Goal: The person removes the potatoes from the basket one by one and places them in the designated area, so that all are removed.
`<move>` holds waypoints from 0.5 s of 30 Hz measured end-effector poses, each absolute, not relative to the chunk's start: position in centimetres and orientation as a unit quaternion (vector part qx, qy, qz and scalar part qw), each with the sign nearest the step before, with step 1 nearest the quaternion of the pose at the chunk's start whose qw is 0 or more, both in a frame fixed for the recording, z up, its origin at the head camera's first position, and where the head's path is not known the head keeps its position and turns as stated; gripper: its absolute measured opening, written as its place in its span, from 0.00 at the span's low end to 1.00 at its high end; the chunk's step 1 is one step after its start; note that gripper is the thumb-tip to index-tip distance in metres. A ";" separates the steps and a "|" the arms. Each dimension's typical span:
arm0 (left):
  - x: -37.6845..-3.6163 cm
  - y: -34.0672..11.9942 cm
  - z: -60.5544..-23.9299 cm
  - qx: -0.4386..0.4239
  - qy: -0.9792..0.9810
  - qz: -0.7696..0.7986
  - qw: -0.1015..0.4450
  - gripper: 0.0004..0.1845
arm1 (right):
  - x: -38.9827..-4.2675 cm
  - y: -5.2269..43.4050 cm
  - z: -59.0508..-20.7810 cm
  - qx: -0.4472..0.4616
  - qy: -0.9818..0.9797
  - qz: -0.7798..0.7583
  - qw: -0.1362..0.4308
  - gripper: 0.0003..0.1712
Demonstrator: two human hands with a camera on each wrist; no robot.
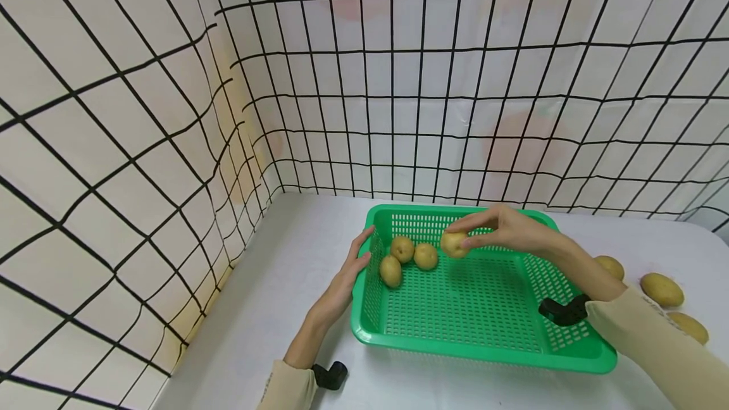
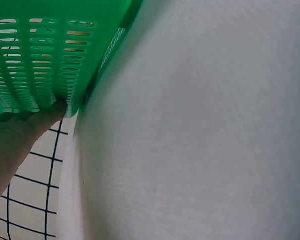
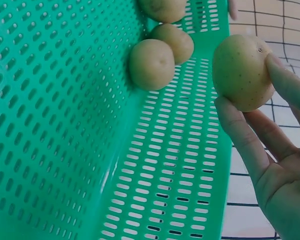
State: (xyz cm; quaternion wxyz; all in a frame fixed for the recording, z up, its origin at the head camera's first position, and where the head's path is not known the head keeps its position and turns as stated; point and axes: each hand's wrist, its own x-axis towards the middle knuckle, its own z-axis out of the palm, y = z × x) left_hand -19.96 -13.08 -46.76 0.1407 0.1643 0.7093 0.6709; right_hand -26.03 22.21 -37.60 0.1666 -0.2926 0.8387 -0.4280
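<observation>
Sleeve cuffs in pale beige sit lowest in the head view, each with a black wrist mount beside it, and from them both forearms reach over a white bench [image 1: 273,309]. Behind and to the left of that bench stand walls of white panelling crossed by a black wire grid [image 1: 114,144], meeting in a corner at the bench's far left. One green slotted basket [image 1: 484,340] rests on the bench. Three potatoes lie inside it, clustered by its far left corner: one [image 1: 390,271] nearest the left wall, one [image 1: 402,248] behind it, and one [image 1: 425,256] just to their right, all close together. A fourth potato [image 1: 454,244] is held above the basket floor, near the far wall and just right of the cluster; the right hand [image 1: 507,229] pinches it, and the right wrist view shows the fingers [image 3: 242,140] and thumb curled round its sides. The left hand [image 1: 350,271] lies against the outside of the basket's left wall with fingers fairly straight, touching the rim rather than clasping it; the left wrist view shows only skin pressed against green plastic. Three more potatoes lie on the bench to the right of the basket: one [image 1: 610,266] just beside the right forearm, one [image 1: 662,290] farther right, and one [image 1: 689,328] nearer, partly behind the sleeve.
</observation>
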 end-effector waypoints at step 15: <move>-19.9 -13.2 -46.7 0.161 0.709 0.672 0.144 0.27 | -24.3 23.5 -36.2 -0.284 0.839 -0.443 0.138 0.23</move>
